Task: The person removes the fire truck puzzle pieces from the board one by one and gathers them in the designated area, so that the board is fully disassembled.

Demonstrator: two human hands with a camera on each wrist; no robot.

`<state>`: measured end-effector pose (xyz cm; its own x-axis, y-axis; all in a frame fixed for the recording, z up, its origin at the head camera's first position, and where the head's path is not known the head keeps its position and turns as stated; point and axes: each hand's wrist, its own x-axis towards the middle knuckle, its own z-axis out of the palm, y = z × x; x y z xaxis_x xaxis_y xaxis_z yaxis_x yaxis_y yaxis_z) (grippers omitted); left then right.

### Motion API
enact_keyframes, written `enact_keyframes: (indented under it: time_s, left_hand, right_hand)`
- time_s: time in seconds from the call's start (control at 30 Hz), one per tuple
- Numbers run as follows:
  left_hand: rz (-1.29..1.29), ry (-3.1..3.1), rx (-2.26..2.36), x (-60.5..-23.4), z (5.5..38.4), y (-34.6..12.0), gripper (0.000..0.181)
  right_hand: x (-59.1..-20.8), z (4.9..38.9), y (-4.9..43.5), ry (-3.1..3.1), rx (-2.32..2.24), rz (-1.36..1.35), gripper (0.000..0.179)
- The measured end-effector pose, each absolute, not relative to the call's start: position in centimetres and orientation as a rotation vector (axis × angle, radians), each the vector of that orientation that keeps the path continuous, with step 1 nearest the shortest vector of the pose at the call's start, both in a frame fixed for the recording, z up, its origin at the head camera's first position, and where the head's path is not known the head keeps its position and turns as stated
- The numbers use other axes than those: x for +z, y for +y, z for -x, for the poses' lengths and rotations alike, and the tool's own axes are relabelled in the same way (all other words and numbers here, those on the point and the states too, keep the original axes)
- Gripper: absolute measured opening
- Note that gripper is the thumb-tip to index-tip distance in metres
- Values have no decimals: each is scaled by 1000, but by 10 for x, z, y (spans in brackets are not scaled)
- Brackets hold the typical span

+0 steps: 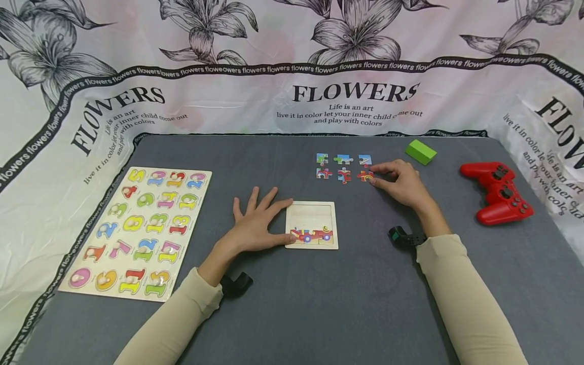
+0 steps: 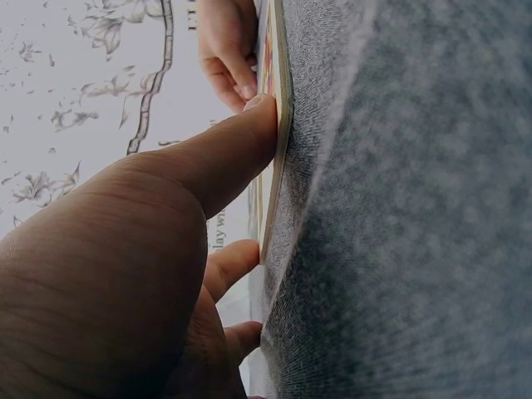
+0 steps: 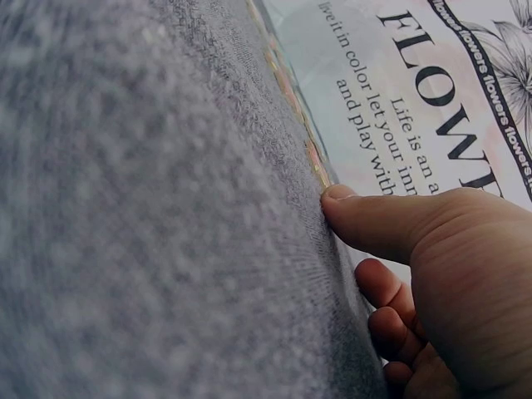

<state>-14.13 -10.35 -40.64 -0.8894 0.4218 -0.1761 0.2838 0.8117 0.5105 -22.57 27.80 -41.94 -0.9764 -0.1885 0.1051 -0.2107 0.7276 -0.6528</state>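
My left hand [image 1: 255,225] is spread beside a small wooden puzzle tray [image 1: 312,213], its thumb and index finger touching the tray's left edge. Joined jigsaw pieces [image 1: 315,235] with a red vehicle picture lie along the tray's lower side; the left thumb tip reaches their left end. In the left wrist view the thumb [image 2: 241,141] presses on the tray's rim [image 2: 283,108]. Up and to the right, my right hand [image 1: 401,185] pinches a red and yellow jigsaw piece [image 1: 365,176] between thumb and index finger at its right side. That piece lies on the table.
Several loose jigsaw pieces [image 1: 343,159] lie in two rows behind the tray. A number board [image 1: 182,238] is on the left. A green block [image 1: 421,152] stands at the back right, near a red game controller [image 1: 497,192]. Grey cloth [image 1: 319,304] covers the table.
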Motion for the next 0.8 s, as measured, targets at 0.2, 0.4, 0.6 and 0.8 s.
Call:
enact_keyframes:
  time_s: [0.2,0.4,0.6,0.8]
  left_hand:
    - [-541,2717,704,-406,141,-103,87]
    - [-540,2714,718,-406,141,-104,88]
    - [-539,2714,711,-406,141,-104,88]
    - [-539,2718,706,-406,142,-104,88]
  right_hand:
    - [-420,227,278,-2888,1098,-336,35]
    - [-421,228,278,-2892,1126,-297,35]
    - [-421,228,280,-2880,1141,-296,34]
    - [-422,228,281,-2842,1213,-295,32]
